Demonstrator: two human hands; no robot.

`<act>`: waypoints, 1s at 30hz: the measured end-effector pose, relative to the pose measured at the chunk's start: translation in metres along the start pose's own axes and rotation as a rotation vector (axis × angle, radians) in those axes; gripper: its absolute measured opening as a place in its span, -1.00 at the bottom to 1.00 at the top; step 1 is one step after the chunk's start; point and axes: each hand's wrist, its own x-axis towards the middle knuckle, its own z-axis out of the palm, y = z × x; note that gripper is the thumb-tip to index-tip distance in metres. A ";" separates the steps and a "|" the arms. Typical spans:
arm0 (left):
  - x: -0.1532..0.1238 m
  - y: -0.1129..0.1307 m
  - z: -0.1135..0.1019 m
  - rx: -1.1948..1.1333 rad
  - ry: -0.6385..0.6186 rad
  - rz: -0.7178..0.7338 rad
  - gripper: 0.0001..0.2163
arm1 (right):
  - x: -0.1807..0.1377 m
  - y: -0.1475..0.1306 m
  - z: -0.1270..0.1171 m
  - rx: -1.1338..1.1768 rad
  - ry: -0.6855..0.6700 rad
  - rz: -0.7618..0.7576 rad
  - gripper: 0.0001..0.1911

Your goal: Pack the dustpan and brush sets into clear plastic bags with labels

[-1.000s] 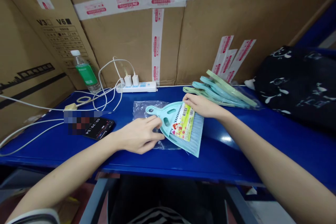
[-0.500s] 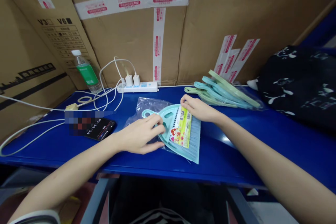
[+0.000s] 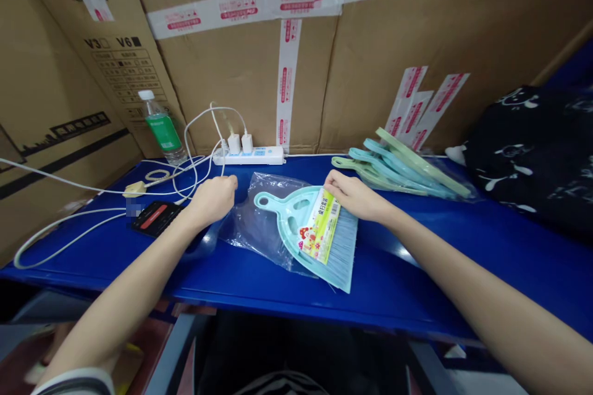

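Observation:
A light-blue dustpan lies on a clear plastic bag, its looped handle pointing left. A brush with grey-blue bristles rests in it, partly covered by a yellow-and-white printed card. My right hand pinches the upper edge of the dustpan and brush set beside the card. My left hand is closed, above the table between the phone and the bag. Its fingertips are turned away, so whatever may be in them is hidden.
More green and blue dustpan sets lie bagged at the back right, near a black patterned bag. A phone, white cables, a power strip and a water bottle occupy the left. Cardboard stands behind the blue table.
My left hand has moved from the dustpan leftward and up, its fingers curling closed. My right hand stays at the set's upper edge. More of the dustpan and the bag shows.

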 end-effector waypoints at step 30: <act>0.010 0.015 0.007 -0.354 -0.361 -0.099 -0.69 | -0.001 -0.018 0.000 0.554 -0.172 0.383 -0.83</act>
